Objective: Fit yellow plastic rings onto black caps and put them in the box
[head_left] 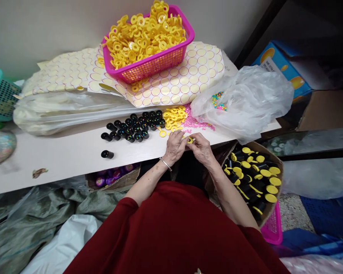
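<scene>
My left hand (175, 147) and my right hand (202, 149) meet at the front edge of the white table (60, 163). Between their closed fingertips sits a small yellow ring-shaped piece (190, 140) with a dark centre. Whether a black part is beneath it, my fingers hide. Just beyond my hands lie a pile of yellow ring pieces (175, 117) and a scatter of tiny pink pieces (198, 122). Several black cylinders (137, 127) stand grouped to the left, coloured bits showing in some. One black cylinder (107, 154) lies apart on its side.
A pink basket (148, 68) heaped with yellow pieces sits on sticker sheets (201, 68) at the back. To the right rests a clear plastic bag (246, 99). Below it, a cardboard box (276, 167) holds yellow-capped black cylinders. A teal basket (2, 95) stands far left.
</scene>
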Tool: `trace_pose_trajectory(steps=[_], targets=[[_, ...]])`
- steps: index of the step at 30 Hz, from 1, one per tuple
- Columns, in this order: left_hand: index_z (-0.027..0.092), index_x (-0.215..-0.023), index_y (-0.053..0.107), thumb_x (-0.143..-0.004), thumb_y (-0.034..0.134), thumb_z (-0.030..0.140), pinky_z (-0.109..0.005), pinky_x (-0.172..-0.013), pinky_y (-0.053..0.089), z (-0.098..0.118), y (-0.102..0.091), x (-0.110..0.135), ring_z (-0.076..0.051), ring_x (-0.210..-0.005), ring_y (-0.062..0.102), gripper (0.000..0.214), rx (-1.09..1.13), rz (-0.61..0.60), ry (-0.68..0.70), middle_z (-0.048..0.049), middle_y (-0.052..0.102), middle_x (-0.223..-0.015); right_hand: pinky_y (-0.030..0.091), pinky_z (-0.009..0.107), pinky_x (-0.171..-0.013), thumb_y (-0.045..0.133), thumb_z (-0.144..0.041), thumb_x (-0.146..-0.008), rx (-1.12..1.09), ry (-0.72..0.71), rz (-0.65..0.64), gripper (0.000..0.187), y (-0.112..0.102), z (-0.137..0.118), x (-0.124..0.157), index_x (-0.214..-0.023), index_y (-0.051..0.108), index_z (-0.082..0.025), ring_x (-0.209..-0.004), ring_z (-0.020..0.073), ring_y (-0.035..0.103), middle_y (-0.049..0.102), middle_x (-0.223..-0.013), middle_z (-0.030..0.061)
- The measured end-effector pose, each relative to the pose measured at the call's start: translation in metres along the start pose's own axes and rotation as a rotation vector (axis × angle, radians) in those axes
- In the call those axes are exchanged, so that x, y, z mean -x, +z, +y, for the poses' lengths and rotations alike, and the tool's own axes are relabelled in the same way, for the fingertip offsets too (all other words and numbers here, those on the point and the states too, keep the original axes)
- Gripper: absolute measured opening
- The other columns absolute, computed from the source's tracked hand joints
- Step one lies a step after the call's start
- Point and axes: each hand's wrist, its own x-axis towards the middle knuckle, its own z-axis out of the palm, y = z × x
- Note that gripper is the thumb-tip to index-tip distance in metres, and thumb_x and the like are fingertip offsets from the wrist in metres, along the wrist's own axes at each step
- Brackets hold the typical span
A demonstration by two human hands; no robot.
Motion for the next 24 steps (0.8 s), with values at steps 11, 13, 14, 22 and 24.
trace_pose_trajectory(steps=[11,13,14,22,24], targets=[[0.016,-0.074,0.059,-0.073,0.063,0.036,-0.022,-0.056,0.039,0.009,0.003,-0.007,-0.009,-0.059,0.049,0.021,0.417,-0.069,-0.504,0.0026,0.054,-0.065,0.044,0.027,-0.061,0.057,-0.025,-0.077,0.018,-0.033,-0.004,0.012,0.000,-0.001,-0.003,-0.088,0.059,-0.020,-0.070,0.0136,0.052,0.055,-0.087,0.0041],[0.016,-0.075,0.060,-0.072,0.064,0.034,-0.022,-0.056,0.039,0.011,0.003,-0.008,-0.009,-0.059,0.049,0.019,0.426,-0.070,-0.515,0.0023,0.055,-0.067,0.044,0.026,-0.059,0.061,-0.027,-0.074,-0.054,0.031,0.000,0.013,0.000,-0.003,-0.004,-0.085,0.061,-0.019,-0.065,0.0116,0.051,0.055,-0.085,0.0027],[0.016,-0.074,0.061,-0.072,0.063,0.032,-0.022,-0.058,0.040,0.011,0.003,-0.008,-0.010,-0.061,0.050,0.016,0.411,-0.068,-0.499,0.0019,0.056,-0.068,0.044,0.025,-0.056,0.063,-0.029,-0.073,-0.109,0.076,0.004,0.015,0.000,-0.004,-0.004,-0.084,0.061,-0.019,-0.062,0.0103,0.050,0.056,-0.085,0.0019],[0.016,-0.066,0.063,-0.077,0.058,0.020,-0.024,-0.068,0.041,0.011,0.005,-0.008,-0.011,-0.067,0.052,0.012,0.318,-0.070,-0.374,0.0009,0.055,-0.066,0.035,0.019,-0.038,0.065,-0.048,-0.069,-0.515,0.461,0.177,0.033,0.014,-0.002,-0.004,-0.080,0.063,-0.017,-0.044,0.0057,0.046,0.056,-0.065,-0.0022],[0.016,-0.066,0.063,-0.077,0.059,0.024,-0.024,-0.067,0.042,0.011,0.007,-0.007,-0.011,-0.067,0.052,0.014,0.338,-0.048,-0.393,0.0008,0.056,-0.065,0.033,0.018,-0.034,0.066,-0.047,-0.067,-0.534,0.499,0.219,0.033,0.019,-0.003,-0.003,-0.080,0.064,-0.017,-0.042,0.0049,0.045,0.056,-0.064,-0.0024]])
